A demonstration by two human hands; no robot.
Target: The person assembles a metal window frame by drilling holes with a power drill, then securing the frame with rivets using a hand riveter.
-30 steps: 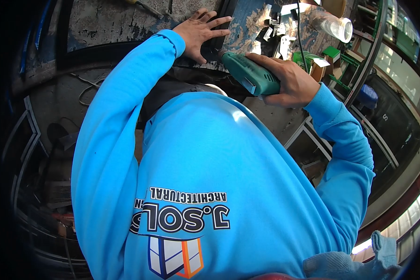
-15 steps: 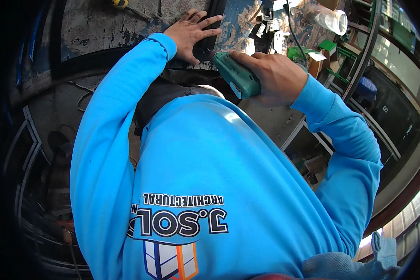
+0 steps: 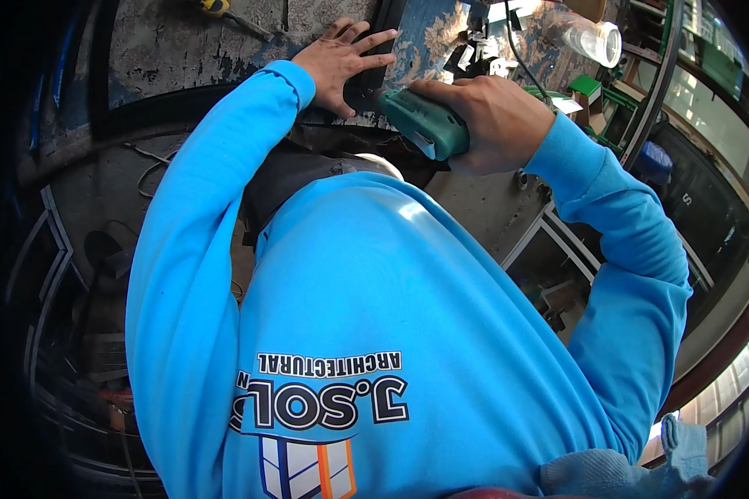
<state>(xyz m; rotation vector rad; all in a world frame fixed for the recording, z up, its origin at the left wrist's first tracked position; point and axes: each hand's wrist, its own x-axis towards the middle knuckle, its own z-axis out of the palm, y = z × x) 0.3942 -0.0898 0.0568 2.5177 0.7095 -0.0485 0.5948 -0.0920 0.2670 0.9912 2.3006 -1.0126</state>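
Observation:
My left hand (image 3: 341, 65) lies spread on the corner of a dark frame (image 3: 175, 104), fingers apart and holding nothing. Just right of it, my right hand (image 3: 499, 121) is wrapped around a green power tool (image 3: 424, 121). The tool's front end points toward the frame's corner near my left thumb; its tip is hidden. Small dark and pale cut pieces (image 3: 474, 51) lie on the patterned table cover (image 3: 424, 37) beyond the tool.
A yellow-handled screwdriver (image 3: 216, 8) lies at the upper left. A clear jar (image 3: 587, 37) rests on its side at the upper right, near a black cable (image 3: 516, 50). Green boxes (image 3: 585, 86) and a blue object (image 3: 653, 160) are farther right.
My right hand and the green power tool have shifted slightly right and toward the table, and the tool has tilted a little. My left hand stays in place.

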